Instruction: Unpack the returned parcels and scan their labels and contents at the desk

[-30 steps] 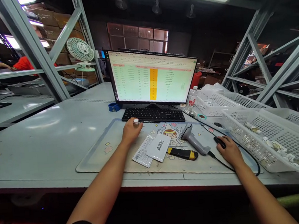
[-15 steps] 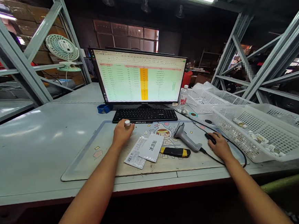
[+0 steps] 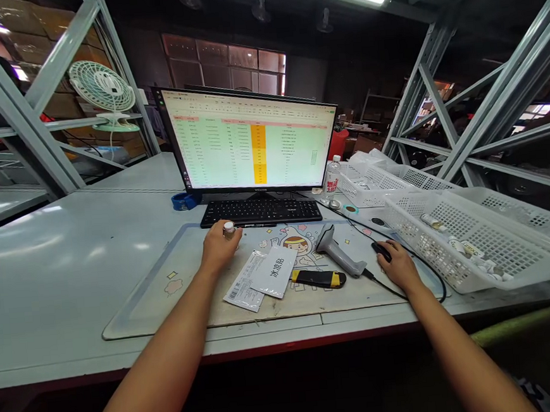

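Observation:
My left hand is closed around a small bottle with a white cap, just in front of the black keyboard. On the right, my right hand rests over a black computer mouse, its fingers curved on it. Between the hands lie two overlapping white packets with dark print, one showing a barcode. A black and yellow utility knife lies beside them. Behind the knife is a grey barcode scanner with a black cable. A spreadsheet fills the monitor.
White perforated baskets stand at the right, the nearest holding several small items. A clear water bottle and a blue tape roll flank the monitor. A printed desk mat covers the table's front. A fan sits at the left rack.
The whole view has shifted slightly, so things appear a little further left. Both hands keep their places on the bottle and the mouse.

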Motion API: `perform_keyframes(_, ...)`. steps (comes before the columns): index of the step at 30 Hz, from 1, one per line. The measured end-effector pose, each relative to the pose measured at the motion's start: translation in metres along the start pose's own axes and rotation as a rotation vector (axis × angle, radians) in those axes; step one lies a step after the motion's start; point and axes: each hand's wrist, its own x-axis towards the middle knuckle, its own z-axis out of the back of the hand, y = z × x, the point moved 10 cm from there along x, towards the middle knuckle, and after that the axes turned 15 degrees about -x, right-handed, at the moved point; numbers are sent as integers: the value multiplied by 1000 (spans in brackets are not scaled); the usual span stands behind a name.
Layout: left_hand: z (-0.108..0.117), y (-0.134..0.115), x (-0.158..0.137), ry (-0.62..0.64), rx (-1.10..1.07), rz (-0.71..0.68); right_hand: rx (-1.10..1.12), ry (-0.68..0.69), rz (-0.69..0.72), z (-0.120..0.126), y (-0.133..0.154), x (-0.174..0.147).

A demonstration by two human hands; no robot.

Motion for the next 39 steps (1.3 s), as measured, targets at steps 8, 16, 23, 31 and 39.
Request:
perform_keyframes(8,-2,0,1,-1,-3,-23,-9,28,-5,-2,0,0)
perform_keyframes(16,-1,3,1,6,-16,-2,-18,43,-35,0,-1,0)
perform_keyframes(23,-1,2,1,1,-8,-31,-11,6,-23,1,-1,0)
perform_keyframes(31,-1,3,2,-1,-9,-16,3,-4,5,2,0,0)
perform_keyframes(39,-1,4,1,5,-12,-20,-4,13,-2,1,0,0)
